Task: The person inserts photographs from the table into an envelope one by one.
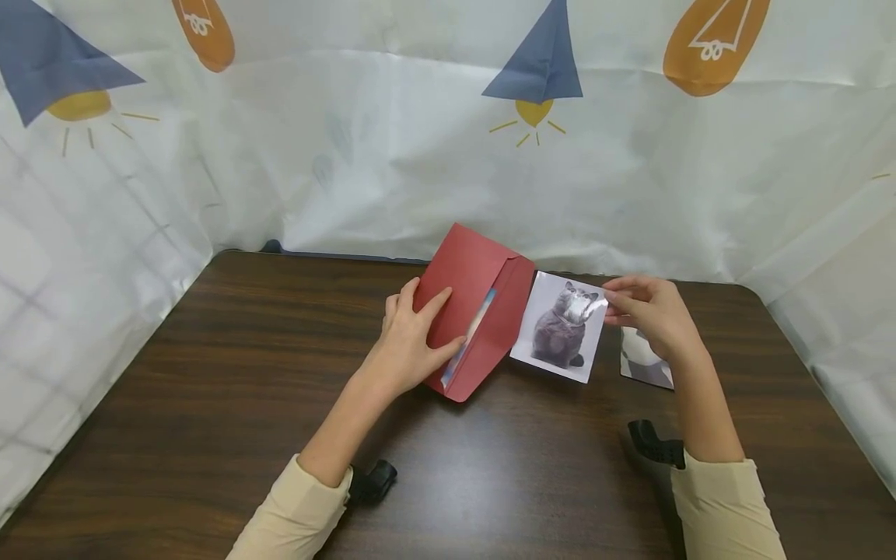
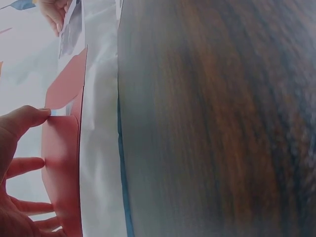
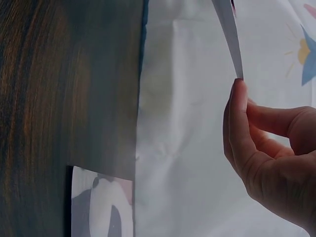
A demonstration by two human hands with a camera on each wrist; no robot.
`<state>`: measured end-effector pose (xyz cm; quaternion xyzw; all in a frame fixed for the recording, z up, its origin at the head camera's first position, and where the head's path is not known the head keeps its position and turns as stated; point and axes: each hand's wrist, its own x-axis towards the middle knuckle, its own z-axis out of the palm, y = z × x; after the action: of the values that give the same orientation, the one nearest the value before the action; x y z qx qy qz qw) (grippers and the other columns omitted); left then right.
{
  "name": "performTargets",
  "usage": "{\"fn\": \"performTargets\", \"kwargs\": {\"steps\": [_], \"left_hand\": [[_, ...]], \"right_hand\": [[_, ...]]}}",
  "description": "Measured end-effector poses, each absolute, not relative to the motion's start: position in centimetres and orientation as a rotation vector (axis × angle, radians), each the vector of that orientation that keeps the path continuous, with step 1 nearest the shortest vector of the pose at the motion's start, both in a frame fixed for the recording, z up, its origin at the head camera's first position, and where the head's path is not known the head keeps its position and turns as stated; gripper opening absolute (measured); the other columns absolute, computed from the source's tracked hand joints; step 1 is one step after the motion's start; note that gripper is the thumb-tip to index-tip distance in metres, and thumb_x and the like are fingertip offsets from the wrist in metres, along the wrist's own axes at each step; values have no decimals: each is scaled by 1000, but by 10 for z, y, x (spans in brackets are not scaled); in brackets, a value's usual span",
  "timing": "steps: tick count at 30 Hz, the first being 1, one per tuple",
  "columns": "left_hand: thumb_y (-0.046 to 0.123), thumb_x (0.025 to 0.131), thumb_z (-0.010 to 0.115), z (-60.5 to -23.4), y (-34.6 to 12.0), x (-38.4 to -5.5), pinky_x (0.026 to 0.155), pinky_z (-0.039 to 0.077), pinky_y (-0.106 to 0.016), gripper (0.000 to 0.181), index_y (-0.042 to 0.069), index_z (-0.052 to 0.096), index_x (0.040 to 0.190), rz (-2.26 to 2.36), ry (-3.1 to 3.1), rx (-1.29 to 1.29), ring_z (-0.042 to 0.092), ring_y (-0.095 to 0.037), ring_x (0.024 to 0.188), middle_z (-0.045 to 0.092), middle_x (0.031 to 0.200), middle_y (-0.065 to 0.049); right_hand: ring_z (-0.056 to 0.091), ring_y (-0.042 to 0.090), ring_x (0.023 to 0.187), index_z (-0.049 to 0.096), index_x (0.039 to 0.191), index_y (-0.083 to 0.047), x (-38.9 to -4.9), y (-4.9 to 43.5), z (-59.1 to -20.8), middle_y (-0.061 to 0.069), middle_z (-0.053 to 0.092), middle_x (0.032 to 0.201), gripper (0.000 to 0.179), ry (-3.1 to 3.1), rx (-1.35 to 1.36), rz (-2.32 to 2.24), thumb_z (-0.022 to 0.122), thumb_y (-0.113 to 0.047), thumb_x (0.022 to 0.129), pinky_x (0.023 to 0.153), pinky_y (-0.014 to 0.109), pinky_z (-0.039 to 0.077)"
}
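Note:
My left hand (image 1: 406,350) holds a red envelope (image 1: 465,272) over the far part of the table, fingers spread across it and the thumb at its opening. The envelope's flap is unfolded toward the right. Inside the slot shows the edge of a blue-and-white paper (image 1: 476,327). My right hand (image 1: 654,315) pinches a square card with a grey cat picture (image 1: 560,327) by its right edge, just right of the flap. In the right wrist view this card appears edge-on between thumb and fingers. A second picture card (image 1: 642,362) lies on the table, partly hidden under my right hand.
The dark wood table (image 1: 245,404) ends at a white curtain (image 1: 392,155) with lamp prints. Black mounts (image 1: 374,482) sit at both wrists, beside the beige sleeves (image 1: 724,505).

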<state>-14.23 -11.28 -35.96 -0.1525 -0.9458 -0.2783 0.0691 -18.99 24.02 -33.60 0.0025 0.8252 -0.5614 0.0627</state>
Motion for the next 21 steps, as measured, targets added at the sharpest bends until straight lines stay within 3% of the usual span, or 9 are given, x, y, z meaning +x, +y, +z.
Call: {"fn": "performTargets", "kwargs": {"steps": [21], "left_hand": [[31,90,82,-360,-116,-145,94,58,-54,76,7,52,155,-837,-2832,-462,36,-45,137,29,163,-26]], "right_hand": [[68,3,82,50,138,19,-185,237,-328,-12,65,100,40,2479,-11,-1714,56,-6,108,81,24,62]]}}
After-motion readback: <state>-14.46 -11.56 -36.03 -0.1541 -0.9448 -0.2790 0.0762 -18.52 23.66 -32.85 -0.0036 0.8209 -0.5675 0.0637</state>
